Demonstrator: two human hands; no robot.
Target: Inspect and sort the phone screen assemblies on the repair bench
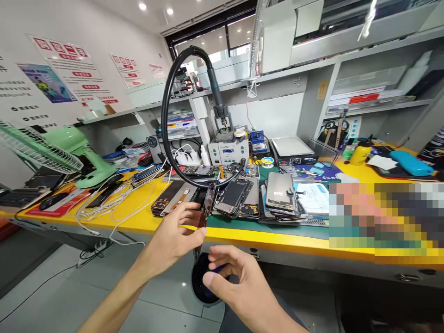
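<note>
My left hand [178, 231] grips a thin, dark phone screen [208, 201] by its lower part, thumb on one side and fingers on the other. The screen stands nearly upright, edge-on to me, at the table's front edge. My right hand [243, 277] hovers lower and to the right, fingers curved and thumb apart, with nothing visible in it. Behind its fingertips, on the floor, is a dark round bin [199, 282]. Past the screen lie stacked phone screens [234, 196], with another stack [280, 192] to the right and more phone parts [166, 196] to the left.
A black hose [166, 106] arches from a grey soldering or hot-air station [229, 152]. White cables [104, 203] tangle on the yellow table [239, 233] beside a green fan [90, 159]. A yellow bottle [360, 152] stands right. A blurred-out patch covers the right front.
</note>
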